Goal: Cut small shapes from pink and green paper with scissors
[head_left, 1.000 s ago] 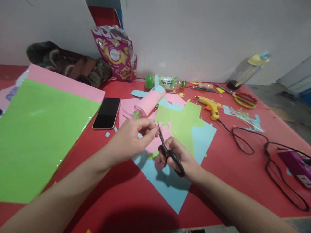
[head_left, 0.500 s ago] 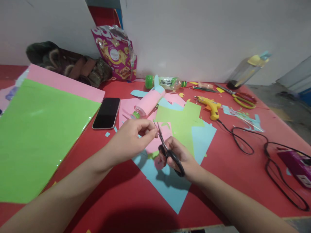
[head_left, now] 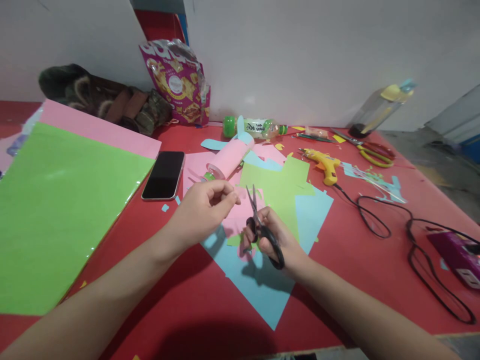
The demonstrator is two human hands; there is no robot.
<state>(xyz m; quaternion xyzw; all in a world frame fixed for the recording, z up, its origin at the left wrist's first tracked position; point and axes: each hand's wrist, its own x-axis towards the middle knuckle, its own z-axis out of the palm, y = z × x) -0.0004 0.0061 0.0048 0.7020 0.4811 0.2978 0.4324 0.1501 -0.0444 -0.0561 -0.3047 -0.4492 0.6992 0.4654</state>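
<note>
Closest to the camera, two bare forearms reach out over the red surface (head_left: 180, 300). The right hand (head_left: 275, 240) is closed around the black handles of a pair of scissors (head_left: 262, 227), fingers through the loops, with the blades pointing up and away, only slightly parted. Just left of the blade tips, the left hand (head_left: 204, 207) has thumb and fingertips pinched together on what seems to be a small pink scrap (head_left: 236, 195) — it is hard to tell apart from the pink paper (head_left: 240, 215) lying below it.

Under both hands lies a light-blue sheet (head_left: 262, 290), and a green cut sheet (head_left: 277, 187) overlaps it farther back. To the left, a dark phone (head_left: 164, 175) lies flat beside a large green sheet (head_left: 56, 210), which rests on a large pink sheet (head_left: 97, 132). Beyond the hands, a bottle wrapped in pink paper (head_left: 228, 157) lies on its side. A yellow glue gun (head_left: 325, 162) sits to the right, its black cable (head_left: 375, 220) looping toward a purple block (head_left: 455, 252).

Along the wall — left to right — are a dark bundle (head_left: 101, 100), a snack bag (head_left: 180, 82), a green-capped bottle (head_left: 255, 127) lying down, red-handled shears (head_left: 375, 152) and a leaning clear bottle (head_left: 378, 107).
</note>
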